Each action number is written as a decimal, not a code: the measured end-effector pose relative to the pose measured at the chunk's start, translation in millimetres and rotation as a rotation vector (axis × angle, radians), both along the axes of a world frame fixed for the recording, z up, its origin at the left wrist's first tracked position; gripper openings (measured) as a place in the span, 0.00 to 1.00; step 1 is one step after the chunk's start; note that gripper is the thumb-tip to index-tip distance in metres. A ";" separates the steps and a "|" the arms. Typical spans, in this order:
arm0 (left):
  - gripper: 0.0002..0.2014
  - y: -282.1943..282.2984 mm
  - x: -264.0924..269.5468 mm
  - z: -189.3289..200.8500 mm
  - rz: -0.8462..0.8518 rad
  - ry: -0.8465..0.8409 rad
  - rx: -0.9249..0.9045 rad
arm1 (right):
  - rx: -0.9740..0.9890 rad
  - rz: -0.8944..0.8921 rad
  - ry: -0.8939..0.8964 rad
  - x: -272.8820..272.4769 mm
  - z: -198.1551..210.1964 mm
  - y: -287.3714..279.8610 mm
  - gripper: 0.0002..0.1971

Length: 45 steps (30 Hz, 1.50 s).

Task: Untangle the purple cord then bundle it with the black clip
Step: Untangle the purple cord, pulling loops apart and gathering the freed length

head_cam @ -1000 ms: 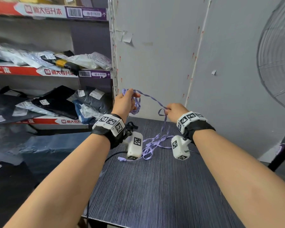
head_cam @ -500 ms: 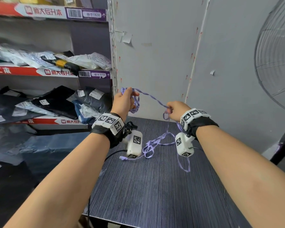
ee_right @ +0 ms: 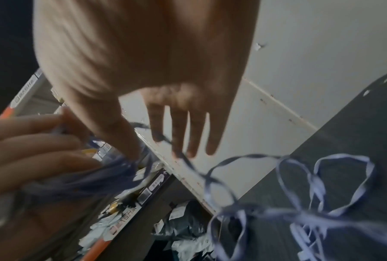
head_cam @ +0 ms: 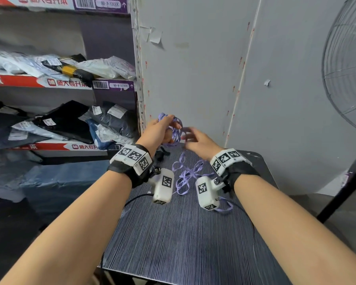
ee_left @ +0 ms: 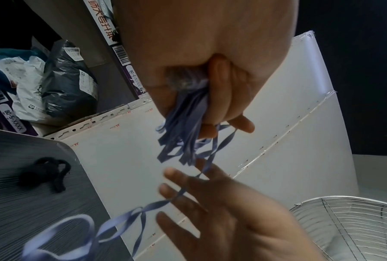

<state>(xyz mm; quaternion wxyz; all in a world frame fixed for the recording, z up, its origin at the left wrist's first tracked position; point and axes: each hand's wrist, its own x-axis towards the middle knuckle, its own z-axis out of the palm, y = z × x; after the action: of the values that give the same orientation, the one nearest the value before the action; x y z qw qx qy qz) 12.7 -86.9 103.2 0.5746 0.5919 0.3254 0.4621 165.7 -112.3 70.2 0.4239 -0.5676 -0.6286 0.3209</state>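
Note:
My left hand [head_cam: 170, 126] is raised over the table's far edge and grips a bunch of purple cord [ee_left: 183, 127] loops in its curled fingers. From the bunch one strand drops across the straight, spread fingers of my right hand [head_cam: 192, 136], which hovers just right of the left. In the right wrist view that strand crosses the right fingertips [ee_right: 179, 150] without being pinched. The rest of the cord [head_cam: 185, 177] lies in loose twisted loops on the table between my wrists. The black clip [ee_left: 44, 173] lies on the table near its far left corner, below my left hand.
The dark striped table [head_cam: 183, 243] is narrow, with a white panel wall [head_cam: 193, 68] right behind it. Shelves of bagged parcels [head_cam: 60, 120] stand to the left. A wire fan guard [head_cam: 347, 68] and its dark pole [head_cam: 341, 194] are on the right.
My right hand has let go of the strand it pinched, opened, and moved left close to the left hand. The loose cord has slackened onto the table.

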 end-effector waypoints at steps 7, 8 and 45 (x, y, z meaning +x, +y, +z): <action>0.19 1.7 -6.3 -3.1 -0.051 -0.031 -0.032 | -0.031 -0.101 -0.040 11.8 -32.1 4.7 0.13; 0.19 5.1 -8.9 -6.6 -0.035 -0.028 -0.048 | -0.010 -0.147 -0.085 16.3 -34.6 6.4 0.14; 0.17 50.9 9.7 -56.6 0.137 0.169 0.092 | 0.358 0.139 -1.504 4.1 -76.0 15.8 0.23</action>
<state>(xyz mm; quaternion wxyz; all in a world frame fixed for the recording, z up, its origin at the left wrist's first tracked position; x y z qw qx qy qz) 22.4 -35.9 46.7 0.4844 0.6312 0.3907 0.4630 169.8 -96.5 -5.8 -0.0527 -0.5147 -0.8239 -0.2314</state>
